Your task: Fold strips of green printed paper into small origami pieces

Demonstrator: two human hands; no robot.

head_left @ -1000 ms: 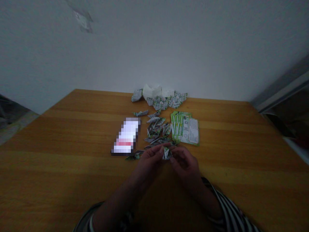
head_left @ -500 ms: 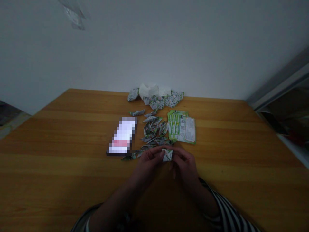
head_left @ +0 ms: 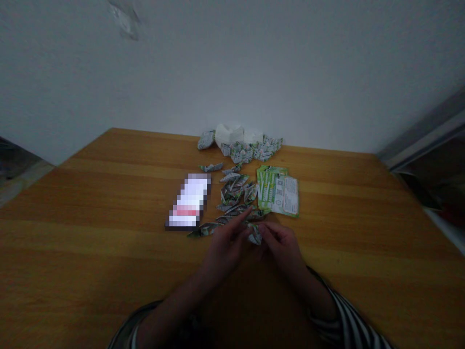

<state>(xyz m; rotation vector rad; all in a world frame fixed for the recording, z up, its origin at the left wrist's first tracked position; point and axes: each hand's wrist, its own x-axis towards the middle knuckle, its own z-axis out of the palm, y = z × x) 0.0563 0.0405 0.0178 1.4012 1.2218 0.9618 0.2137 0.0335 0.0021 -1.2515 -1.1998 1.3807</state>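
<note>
White wall point(head_left: 254, 63) at the back, with a pale smudgy patch point(head_left: 124, 20) up high on the left. Brown wooden table point(head_left: 90, 257) below, pushed up to the wall, with light and dark bands across the wood.

Head view, looking down at the table. Near the far edge, a crumpled white tissue point(head_left: 228, 134), with a heap of torn printed paper point(head_left: 250, 152) touching it. Closer in, a long pile of little folded paper boats point(head_left: 234, 194), gray and green, lying over each other. Just left of the pile, a flat dark block point(head_left: 188, 201) with a white and pink top, too blurred to name. Just right of the pile, two green and white printed cards point(head_left: 278, 191), one partly over the other.

Low in the middle, two hands over the table, close together, at the near end of the pile. Right hand point(head_left: 281, 247) with its fingers pinched on a small folded paper piece point(head_left: 255, 236), which sits between the two hands, off the table. Left hand point(head_left: 225, 252) with its fingers stretched out just by the same piece, maybe touching, hard to tell. Striped sleeves point(head_left: 348, 327) at the bottom edge.
</note>
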